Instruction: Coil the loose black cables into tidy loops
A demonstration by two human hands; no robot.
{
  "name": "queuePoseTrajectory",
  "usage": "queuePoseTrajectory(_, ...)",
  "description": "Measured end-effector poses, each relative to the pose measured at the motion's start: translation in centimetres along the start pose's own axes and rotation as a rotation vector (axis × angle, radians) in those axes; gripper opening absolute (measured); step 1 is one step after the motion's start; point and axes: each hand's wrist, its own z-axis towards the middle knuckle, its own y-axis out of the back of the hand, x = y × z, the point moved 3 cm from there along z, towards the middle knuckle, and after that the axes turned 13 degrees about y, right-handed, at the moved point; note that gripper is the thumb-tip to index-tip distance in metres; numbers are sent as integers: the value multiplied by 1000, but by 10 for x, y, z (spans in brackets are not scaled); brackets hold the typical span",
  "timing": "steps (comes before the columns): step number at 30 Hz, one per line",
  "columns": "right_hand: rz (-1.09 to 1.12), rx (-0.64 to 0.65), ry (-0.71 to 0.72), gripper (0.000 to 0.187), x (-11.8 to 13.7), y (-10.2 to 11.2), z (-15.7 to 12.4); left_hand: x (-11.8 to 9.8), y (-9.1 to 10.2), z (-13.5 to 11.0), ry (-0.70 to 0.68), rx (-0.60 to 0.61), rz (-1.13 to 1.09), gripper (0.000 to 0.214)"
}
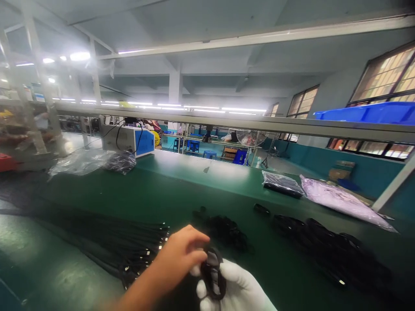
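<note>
My left hand (181,255) is bare and pinches a small coil of black cable (212,276) with its fingertips. My right hand (238,289), in a white glove, sits under the coil with its fingers curled round it. Both hands are low in the view, above the green table (181,190). To the left of my hands lies a flat bundle of straight black cables (113,246) with metal plug ends pointing toward me. Just beyond my hands sits a heap of coiled black cables (227,231).
More coiled black cables (327,250) lie at the right. Behind them are a clear bag of dark goods (282,183) and a pink bag (337,198). A white and blue machine (129,139) and a crumpled plastic bag (87,160) stand at the back left. A blue bin (366,113) sits on the overhead shelf.
</note>
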Motion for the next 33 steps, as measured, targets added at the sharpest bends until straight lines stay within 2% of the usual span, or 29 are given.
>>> queuePoseTrajectory(4,185,79,-48,53,-4,-3,0,6,8,-6,62,386,-282,49)
queuePoseTrajectory(6,207,74,-65,52,-8,-5,0,12,6,-7,81,466,-343,51)
queuePoseTrajectory(8,138,36,-35,47,-10,-4,0,17,4,-6,99,394,-303,43)
queuePoseTrajectory(11,-53,-49,68,37,-7,0,1,18,4,-2,120,195,-117,36)
queuePoseTrajectory(15,-79,-156,88,36,-6,8,2,14,6,0,114,70,-56,30)
queuePoseTrajectory(18,-145,-220,172,44,-8,10,4,13,1,-2,122,-98,40,27)
queuePoseTrajectory(22,-307,-294,290,52,-11,4,5,13,-15,-7,-2,-321,238,26)
queuePoseTrajectory(24,-292,-290,298,51,-11,0,6,15,-17,-7,-50,-347,221,29)
queuePoseTrajectory(26,-182,-273,255,49,-9,-2,6,20,-13,-5,-8,-272,95,28)
queuePoseTrajectory(28,-29,-247,148,46,-8,-1,7,23,-8,-2,47,-64,-125,35)
queuePoseTrajectory(31,162,-189,-4,34,-10,1,7,24,-3,-1,42,280,-431,48)
queuePoseTrajectory(33,180,-208,-69,35,-12,1,7,26,-3,-2,28,336,-497,53)
